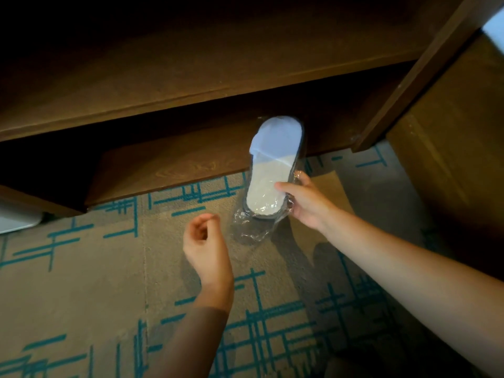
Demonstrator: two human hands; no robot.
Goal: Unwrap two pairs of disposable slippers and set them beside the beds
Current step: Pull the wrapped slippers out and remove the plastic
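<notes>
A white disposable slipper pack (272,165) in clear plastic wrap is held up over the carpet, toe end pointing away towards the wooden shelf. My right hand (305,203) grips its heel end, thumb across the sole, with crinkled loose wrap (251,230) hanging below. My left hand (206,241) hovers to the left of the pack, fingers loosely curled and apart, touching nothing. Whether the wrap holds one slipper or a stacked pair cannot be told.
Dark wooden furniture with a low shelf (169,165) fills the top of the view. A wooden post and panel (447,165) stand at the right. Beige carpet with teal line pattern (81,282) covers the floor. A white object (16,222) shows at the left edge.
</notes>
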